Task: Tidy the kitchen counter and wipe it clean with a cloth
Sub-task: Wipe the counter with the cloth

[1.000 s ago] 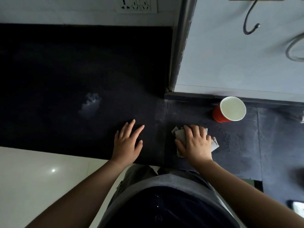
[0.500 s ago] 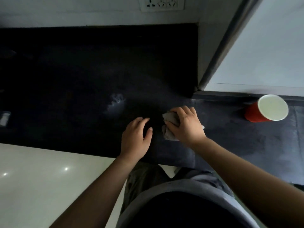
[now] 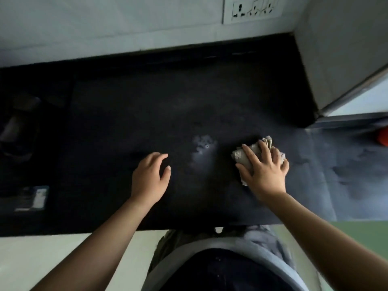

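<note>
Cloth [image 3: 249,153], crumpled and pale, lying on the dark tabletop [image 3: 147,106] under the right hand [image 3: 265,171], which presses it flat with spread fingers; only its far and left edges show past the fingertips. A pale smear [image 3: 202,147] lies just to the left of the cloth, between the two hands and slightly beyond them; the right hand is the nearer, so the coming stroke is judged to run leftward. The smear's long axis runs roughly away from the person. The left hand [image 3: 150,177] rests on the tabletop, fingers loosely curled and holding nothing. Far left of the left hand, dark objects [image 3: 19,127] and a small pale-edged item [image 3: 33,198] are too dim and blurred to identify. Far right of the right hand, a red object [image 3: 383,137] is cut off by the frame edge. A wall socket [image 3: 253,9] sits beyond the hands.
</note>
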### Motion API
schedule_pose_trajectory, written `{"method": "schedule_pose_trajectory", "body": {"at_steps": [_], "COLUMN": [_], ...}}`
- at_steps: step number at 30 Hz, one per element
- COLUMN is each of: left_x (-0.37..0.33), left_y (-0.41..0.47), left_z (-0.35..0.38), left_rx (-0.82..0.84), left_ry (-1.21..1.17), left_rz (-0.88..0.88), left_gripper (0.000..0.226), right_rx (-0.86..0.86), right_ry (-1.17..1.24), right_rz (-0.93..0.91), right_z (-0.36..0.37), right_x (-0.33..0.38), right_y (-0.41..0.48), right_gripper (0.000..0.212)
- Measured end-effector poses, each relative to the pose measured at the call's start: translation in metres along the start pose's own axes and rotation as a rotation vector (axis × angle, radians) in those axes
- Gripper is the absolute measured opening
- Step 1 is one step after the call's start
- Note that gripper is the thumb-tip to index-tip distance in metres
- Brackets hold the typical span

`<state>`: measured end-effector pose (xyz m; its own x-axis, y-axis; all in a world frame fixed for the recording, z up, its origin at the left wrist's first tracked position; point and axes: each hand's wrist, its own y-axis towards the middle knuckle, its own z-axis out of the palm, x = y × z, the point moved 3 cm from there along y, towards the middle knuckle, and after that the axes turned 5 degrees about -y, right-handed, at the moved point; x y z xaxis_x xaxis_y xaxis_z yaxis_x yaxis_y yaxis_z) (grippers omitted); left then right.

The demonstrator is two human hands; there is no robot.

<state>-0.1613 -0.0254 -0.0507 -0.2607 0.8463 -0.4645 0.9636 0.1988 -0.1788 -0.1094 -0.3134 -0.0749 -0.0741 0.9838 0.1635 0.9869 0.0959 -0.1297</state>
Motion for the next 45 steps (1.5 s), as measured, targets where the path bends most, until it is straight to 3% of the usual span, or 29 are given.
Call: {"method": "schedule_pose_trajectory", "body": {"at_steps": [6,11,17,25,31,34,37,39,45], "left_x": [0.029,0.041,0.052,0.052,0.053,0.052,0.052,0.053,0.049], "left_y": [0.028,0.038,0.041,0.037,0.038,0.038,0.037,0.038,0.040], "left_z": [0.001,0.007,0.010,0.013,0.014,0.014,0.013,0.012,0.003], "left_rx": [0.075,0.127,0.156,0.134,0.140,0.138,0.138,0.145,0.150], "left_ry": [0.132,0.187,0.245,0.213,0.251,0.260,0.237,0.235,0.213], "left_rz": [0.169,0.182,0.228,0.220,0.215,0.218,0.210,0.211,0.209], "left_gripper": [0.042,0.050,0.055,0.052,0.053,0.053,0.053,0.054,0.054], "right_rx": [-0.066,-0.094,-0.103,-0.061,-0.049,-0.016,-0.014,-0.034,-0.006], "right_ry": [-0.016,0.075,0.139,0.071,0.124,0.102,0.054,0.022,0.110], "right_rz": [0.085,0.089,0.257,0.041,0.255,0.145,-0.112,-0.171,0.178], "right_z": [0.007,0.002,-0.002,0.012,0.008,0.009,0.016,0.016,0.013], "right_x": [0.036,0.037,0.061,0.085,0.098,0.117,0.124,0.110,0.113], "right_y": [-0.004,0.020,0.077,0.035,0.095,0.103,0.065,0.042,0.081], "right_gripper": [0.052,0.047,0.046,0.041,0.040,0.041,0.041,0.044,0.040]}}
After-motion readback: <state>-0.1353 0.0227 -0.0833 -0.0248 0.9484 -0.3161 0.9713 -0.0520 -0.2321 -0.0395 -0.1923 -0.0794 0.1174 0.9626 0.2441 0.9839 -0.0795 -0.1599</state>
